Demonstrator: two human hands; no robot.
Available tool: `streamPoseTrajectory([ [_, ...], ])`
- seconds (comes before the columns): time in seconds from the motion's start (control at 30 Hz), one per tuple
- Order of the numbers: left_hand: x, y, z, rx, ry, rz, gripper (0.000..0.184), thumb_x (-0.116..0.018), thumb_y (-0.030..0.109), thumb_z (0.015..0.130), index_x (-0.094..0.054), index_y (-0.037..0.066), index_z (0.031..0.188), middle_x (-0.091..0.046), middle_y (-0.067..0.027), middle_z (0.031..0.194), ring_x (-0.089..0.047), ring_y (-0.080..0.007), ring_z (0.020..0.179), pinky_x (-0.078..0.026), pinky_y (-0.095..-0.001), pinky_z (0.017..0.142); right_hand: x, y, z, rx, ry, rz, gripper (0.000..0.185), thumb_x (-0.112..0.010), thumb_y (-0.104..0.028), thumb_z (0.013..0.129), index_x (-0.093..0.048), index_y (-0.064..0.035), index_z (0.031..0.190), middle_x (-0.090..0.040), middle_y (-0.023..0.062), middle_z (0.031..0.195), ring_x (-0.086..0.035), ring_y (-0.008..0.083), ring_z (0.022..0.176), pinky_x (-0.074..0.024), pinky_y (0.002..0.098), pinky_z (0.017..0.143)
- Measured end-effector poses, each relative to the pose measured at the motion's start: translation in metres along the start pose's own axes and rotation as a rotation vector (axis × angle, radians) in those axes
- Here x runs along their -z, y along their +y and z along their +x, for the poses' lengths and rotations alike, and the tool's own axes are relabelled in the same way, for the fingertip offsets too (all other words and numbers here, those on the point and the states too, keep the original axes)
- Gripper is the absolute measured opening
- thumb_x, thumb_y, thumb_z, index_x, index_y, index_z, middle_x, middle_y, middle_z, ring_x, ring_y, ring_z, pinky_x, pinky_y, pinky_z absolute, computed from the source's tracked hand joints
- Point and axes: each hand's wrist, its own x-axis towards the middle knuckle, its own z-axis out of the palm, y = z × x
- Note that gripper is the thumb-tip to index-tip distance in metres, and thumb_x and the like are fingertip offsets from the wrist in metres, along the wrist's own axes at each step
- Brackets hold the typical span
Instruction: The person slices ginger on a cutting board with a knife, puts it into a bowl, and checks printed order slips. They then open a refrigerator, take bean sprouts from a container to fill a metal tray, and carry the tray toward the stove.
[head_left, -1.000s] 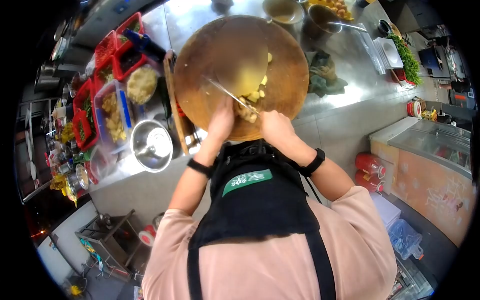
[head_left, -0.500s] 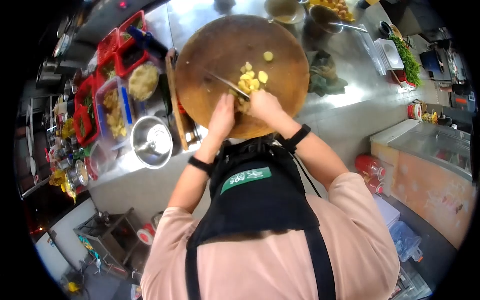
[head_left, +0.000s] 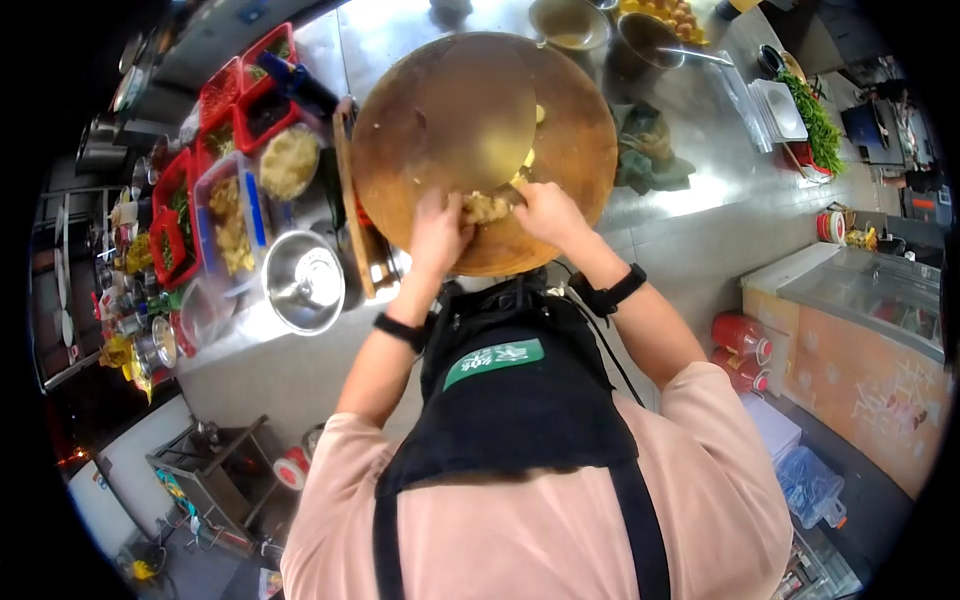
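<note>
On the round wooden chopping board [head_left: 400, 200] lies a heap of chopped pale yellow pieces [head_left: 485, 208] that look like ginger. My right hand [head_left: 552, 213] is closed around the dark handle of a knife [head_left: 514, 193], at the heap's right side. Most of the blade is out of sight; a smeared round patch covers the board's middle. My left hand [head_left: 440, 232] is at the heap's left edge, its fingers bent and blurred, so its hold cannot be made out. A few yellow slices [head_left: 540, 114] show at the patch's right edge.
Left of the board stand a steel bowl [head_left: 303, 283], a clear tub of yellow pieces [head_left: 230, 225], a bowl of pale minced food [head_left: 288, 163] and red baskets [head_left: 172, 215]. A dark cloth [head_left: 650, 150] lies to the right. Bowls [head_left: 570, 22] stand at the back.
My right hand has moved slightly right and down with the knife. My left hand has shifted slightly, fingers now at the heap. The smeared patch now hides most of the slices and blade.
</note>
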Motion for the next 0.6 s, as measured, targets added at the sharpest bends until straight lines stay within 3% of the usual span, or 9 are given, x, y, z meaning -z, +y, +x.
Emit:
streamPoseTrajectory([
  [0.03, 0.002, -0.001, -0.006, 0.0, 0.002, 0.001, 0.054, -0.079, 0.013, 0.07, -0.056, 0.003, 0.118, -0.05, -0.0202, 0.119, -0.051, -0.0408, 0.111, -0.046, -0.0462, 0.091, 0.003, -0.003, -0.003, 0.002, -0.004, 0.008, 0.023, -0.057, -0.018, 0.08, -0.065, 0.0013, 0.088, -0.066, 0.0268, 0.082, -0.064, 0.0443, 0.082, -0.0526, 0.0508, 0.076],
  [0.1, 0.008, -0.002, -0.022, 0.194, 0.013, 0.044, 0.054, -0.08, 0.017, 0.07, -0.056, 0.002, 0.116, -0.051, -0.0188, 0.11, -0.054, -0.0394, 0.106, -0.047, -0.0455, 0.087, 0.002, -0.003, -0.006, 0.003, -0.01, 0.018, 0.023, -0.057, -0.018, 0.08, -0.064, 0.0012, 0.088, -0.066, 0.0265, 0.081, -0.064, 0.0444, 0.081, -0.0526, 0.051, 0.075],
  [0.13, 0.012, -0.002, -0.027, 0.239, -0.011, 0.098, 0.054, -0.079, 0.017, 0.072, -0.054, 0.004, 0.118, -0.05, -0.0178, 0.106, -0.056, -0.0386, 0.103, -0.05, -0.0445, 0.081, -0.003, 0.0, -0.007, 0.002, -0.022, 0.016, 0.022, -0.056, -0.018, 0.08, -0.064, 0.0008, 0.088, -0.066, 0.0262, 0.081, -0.064, 0.0444, 0.08, -0.0527, 0.0511, 0.075],
  [0.27, 0.019, -0.001, -0.042, 0.235, -0.035, 0.05, 0.054, -0.075, 0.014, 0.076, -0.048, 0.008, 0.122, -0.049, -0.0187, 0.108, -0.058, -0.0404, 0.099, -0.051, -0.0464, 0.073, -0.008, -0.007, -0.017, 0.017, -0.026, -0.034, 0.02, -0.056, -0.018, 0.081, -0.064, -0.0003, 0.088, -0.066, 0.025, 0.081, -0.065, 0.0433, 0.079, -0.0531, 0.0509, 0.074],
  [0.4, 0.014, -0.022, -0.049, 0.183, -0.054, -0.012, 0.047, -0.07, 0.008, 0.079, -0.049, 0.007, 0.12, -0.049, -0.0187, 0.109, -0.059, -0.0419, 0.095, -0.05, -0.0484, 0.074, -0.015, -0.017, -0.022, 0.004, -0.059, -0.099, 0.019, -0.055, -0.017, 0.082, -0.064, -0.0007, 0.086, -0.066, 0.0243, 0.08, -0.066, 0.0418, 0.08, -0.0536, 0.0505, 0.074],
  [0.47, 0.012, -0.028, -0.049, 0.169, -0.08, -0.021, 0.044, -0.061, 0.001, 0.08, -0.051, 0.008, 0.122, -0.049, -0.0191, 0.11, -0.058, -0.0392, 0.096, -0.051, -0.0444, 0.076, -0.021, -0.018, -0.022, -0.029, -0.104, -0.155, 0.019, -0.053, -0.016, 0.084, -0.065, -0.0007, 0.086, -0.067, 0.0239, 0.081, -0.067, 0.041, 0.08, -0.0539, 0.0501, 0.074],
  [0.6, 0.013, -0.033, -0.047, 0.139, -0.057, -0.028, 0.043, -0.061, 0.002, 0.08, -0.052, 0.009, 0.121, -0.052, -0.0181, 0.111, -0.058, -0.0397, 0.096, -0.051, -0.0455, 0.075, -0.018, -0.016, -0.019, -0.004, -0.083, -0.153, 0.02, -0.05, -0.014, 0.085, -0.065, -0.0007, 0.088, -0.067, 0.024, 0.081, -0.067, 0.0411, 0.08, -0.0539, 0.05, 0.074],
])
